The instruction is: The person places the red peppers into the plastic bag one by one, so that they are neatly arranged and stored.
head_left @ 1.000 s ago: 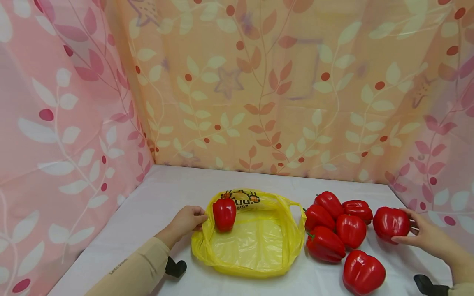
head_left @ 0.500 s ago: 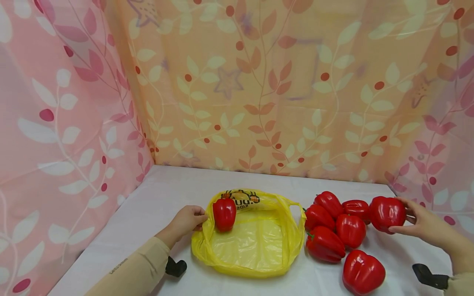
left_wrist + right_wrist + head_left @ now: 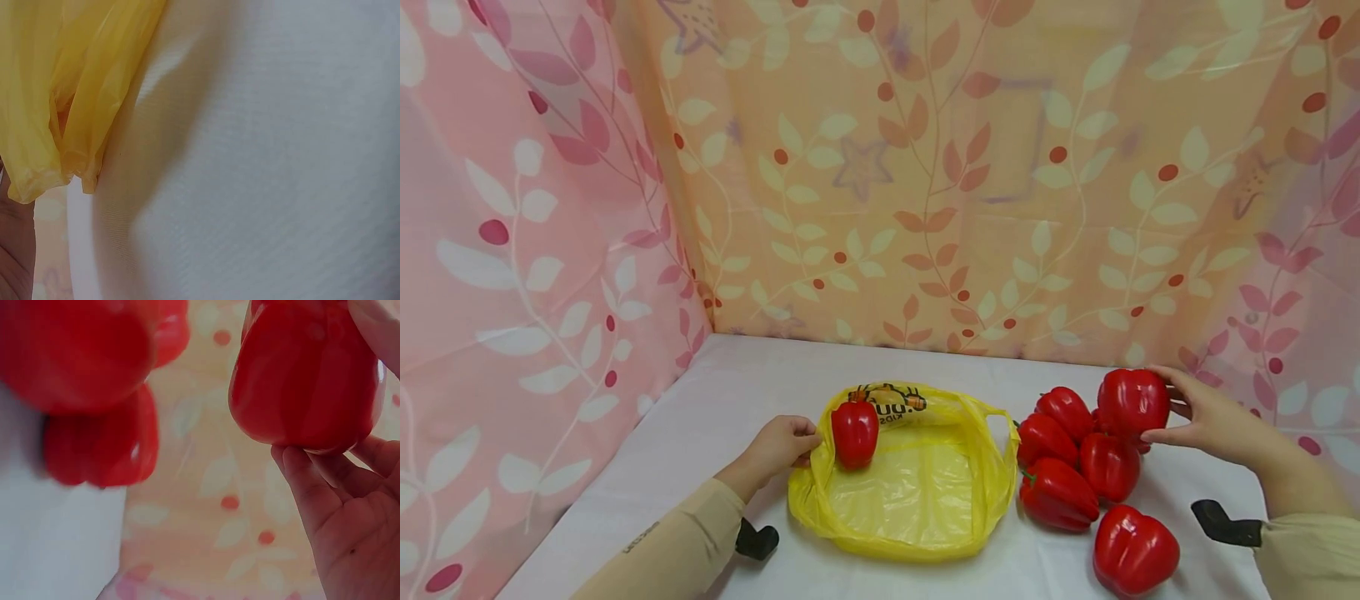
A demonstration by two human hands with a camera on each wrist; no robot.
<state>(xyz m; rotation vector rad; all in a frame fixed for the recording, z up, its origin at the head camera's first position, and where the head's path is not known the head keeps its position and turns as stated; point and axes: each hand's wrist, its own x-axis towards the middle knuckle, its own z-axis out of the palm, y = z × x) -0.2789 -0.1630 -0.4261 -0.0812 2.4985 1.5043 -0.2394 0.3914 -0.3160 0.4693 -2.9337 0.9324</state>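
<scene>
My left hand (image 3: 781, 448) pinches the left rim of a yellow plastic bag (image 3: 917, 508), which lies open on the table. One red bell pepper (image 3: 855, 434) sits inside the bag at its left side. In the left wrist view, folds of the bag (image 3: 94, 81) hang beside a bit of the hand. My right hand (image 3: 1213, 417) grips another red bell pepper (image 3: 1133, 404) between thumb and fingers, raised over the back of the pepper pile. The right wrist view shows this held pepper (image 3: 306, 381) apart from the others, fingers beneath it and thumb on top.
Several red bell peppers (image 3: 1060, 495) cluster right of the bag on the white tablecloth (image 3: 760, 367). A lone pepper (image 3: 1136, 551) lies nearer the front. Floral curtains (image 3: 880, 208) stand behind and at both sides of the table.
My right hand has lifted its pepper and carried it left, from the table's right side to over the pile's back. The left hand and the bag have stayed put.
</scene>
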